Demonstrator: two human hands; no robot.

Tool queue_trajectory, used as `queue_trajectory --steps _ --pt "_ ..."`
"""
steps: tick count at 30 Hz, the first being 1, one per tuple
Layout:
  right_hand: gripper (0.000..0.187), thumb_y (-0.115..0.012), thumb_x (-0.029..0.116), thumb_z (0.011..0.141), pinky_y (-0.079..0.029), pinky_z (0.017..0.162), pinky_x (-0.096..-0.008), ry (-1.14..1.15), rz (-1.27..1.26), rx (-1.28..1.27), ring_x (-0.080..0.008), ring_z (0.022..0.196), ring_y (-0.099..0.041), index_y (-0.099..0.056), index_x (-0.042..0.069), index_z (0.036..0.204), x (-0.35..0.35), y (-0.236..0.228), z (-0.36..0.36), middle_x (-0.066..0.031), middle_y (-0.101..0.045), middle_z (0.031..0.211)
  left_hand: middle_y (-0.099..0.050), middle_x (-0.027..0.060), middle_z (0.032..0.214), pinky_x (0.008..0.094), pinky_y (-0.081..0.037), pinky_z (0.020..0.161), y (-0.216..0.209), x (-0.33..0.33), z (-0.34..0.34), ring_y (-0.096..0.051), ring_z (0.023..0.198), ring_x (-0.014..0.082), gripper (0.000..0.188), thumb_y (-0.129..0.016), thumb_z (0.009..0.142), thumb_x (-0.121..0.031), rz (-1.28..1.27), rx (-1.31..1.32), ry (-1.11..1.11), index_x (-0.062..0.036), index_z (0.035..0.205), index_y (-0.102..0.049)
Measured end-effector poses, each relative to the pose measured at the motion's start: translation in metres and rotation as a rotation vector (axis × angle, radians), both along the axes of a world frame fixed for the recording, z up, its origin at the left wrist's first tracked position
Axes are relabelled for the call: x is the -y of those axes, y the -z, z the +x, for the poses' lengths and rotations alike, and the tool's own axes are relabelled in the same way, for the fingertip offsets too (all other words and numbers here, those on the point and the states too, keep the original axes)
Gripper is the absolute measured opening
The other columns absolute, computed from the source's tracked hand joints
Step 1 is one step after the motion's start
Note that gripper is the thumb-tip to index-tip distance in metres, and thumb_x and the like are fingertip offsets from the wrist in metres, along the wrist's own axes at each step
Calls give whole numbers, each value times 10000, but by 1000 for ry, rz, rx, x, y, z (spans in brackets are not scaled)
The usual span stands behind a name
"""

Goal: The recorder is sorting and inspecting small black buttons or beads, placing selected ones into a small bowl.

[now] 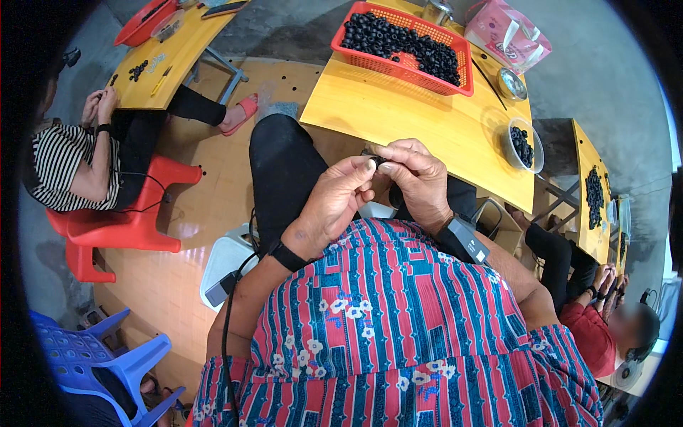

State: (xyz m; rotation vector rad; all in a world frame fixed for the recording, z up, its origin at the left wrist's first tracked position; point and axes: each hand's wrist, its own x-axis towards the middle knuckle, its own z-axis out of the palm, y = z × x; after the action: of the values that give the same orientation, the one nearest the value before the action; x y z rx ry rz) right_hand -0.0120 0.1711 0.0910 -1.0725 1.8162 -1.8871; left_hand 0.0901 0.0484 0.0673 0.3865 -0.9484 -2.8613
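Note:
Above my lap, just off the near edge of the yellow table, my left hand [336,198] and my right hand [418,178] meet at the fingertips. Between their thumbs and index fingers they pinch one small black part [378,161]. The fingers cover most of it, so its full shape is hidden. Beyond the hands on the table stands a red plastic basket [420,73] holding a heap of small black round parts [398,39], some of them ring-like. A clear plastic bowl [535,164] with more such black parts [521,146] sits near the table's right edge.
On the yellow table [377,114] lie a thin black stick [489,83], a metal bowl [511,84] and a pink bag [509,35]. Co-workers sit at other tables left and right. A red stool [153,206] and blue chair [142,356] stand at left.

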Motion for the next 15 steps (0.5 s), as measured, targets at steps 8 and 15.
queue_trajectory --steps 8,15 --pt "373 -714 -63 695 -485 725 -216 39 -42 -108 -111 798 -572 -675 68 1042 7 4 2 -52 -601 943 -546 -43 784 212 -438 647 1 1 -3 -473 667 41 143 -603 897 -195 106 27 -28 -86 991 -599" --pt "391 -727 -41 686 -513 707 -235 102 30 -453 -143 815 -622 -664 89 1049 8 -5 0 -76 -642 941 -479 -49 754 215 -434 642 -5 0 -2 -458 660 41 156 -612 893 -219 109 52 -39 -88 970 -580"
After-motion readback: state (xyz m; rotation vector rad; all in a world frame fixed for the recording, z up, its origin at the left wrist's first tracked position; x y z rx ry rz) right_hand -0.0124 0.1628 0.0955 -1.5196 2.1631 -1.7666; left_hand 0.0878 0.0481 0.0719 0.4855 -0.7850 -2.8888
